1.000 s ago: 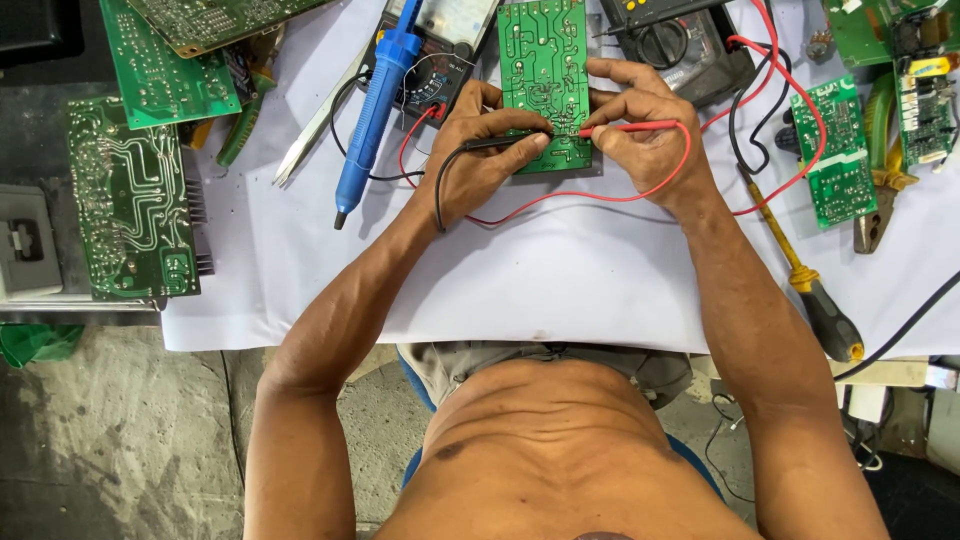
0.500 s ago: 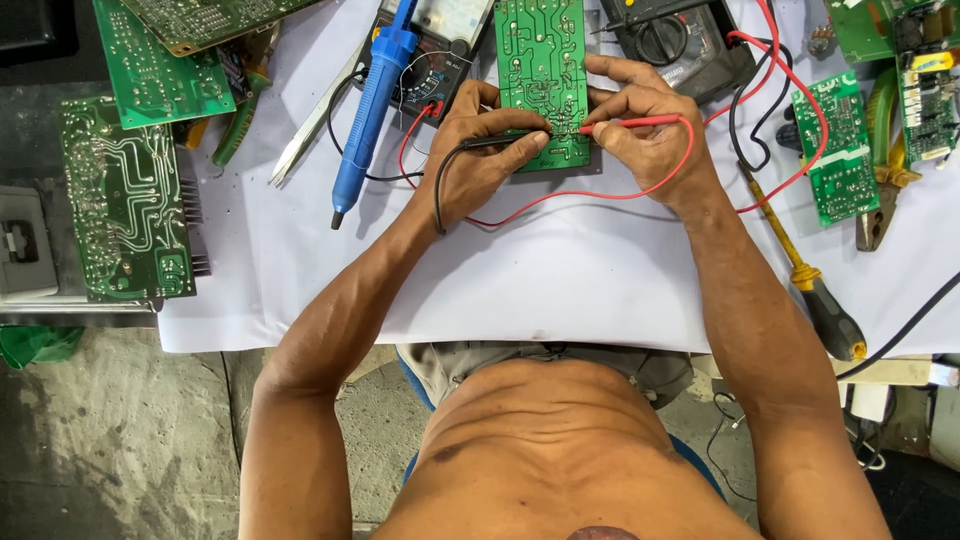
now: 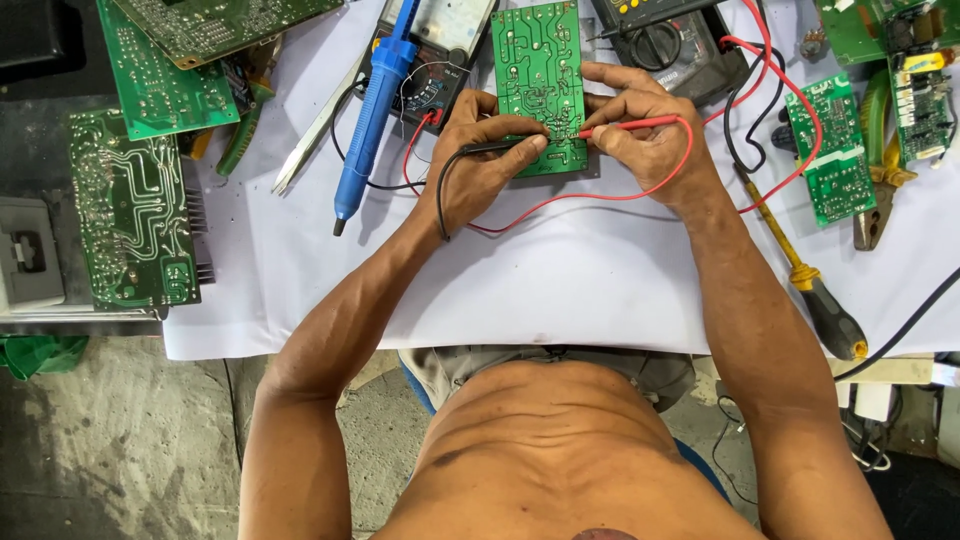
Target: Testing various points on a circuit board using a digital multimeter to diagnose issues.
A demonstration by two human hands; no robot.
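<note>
**Two probes on a green board**

Nearest, the person's bare arms reach out over a white sheet spread on the surface (image 3: 560, 290). The left hand (image 3: 480, 165) has its fingers closed narrow around a black probe (image 3: 500, 147), its tip pressed against a green circuit board (image 3: 540, 85). The right hand (image 3: 645, 135) pinches a red probe (image 3: 640, 124) the same way, pointing inward so the two tips nearly meet on the board's lower part. The board lies flat between both hands, solder side up.

A red wire (image 3: 620, 195) loops under the right wrist. Just left of the left hand lies a blue pump-like tool (image 3: 370, 115). To the right – a yellow-and-black screwdriver (image 3: 805, 285) and a small green board (image 3: 832, 150). Farther back sits a dark meter (image 3: 670, 40), and more green boards (image 3: 135, 210) are scattered at the far left.
</note>
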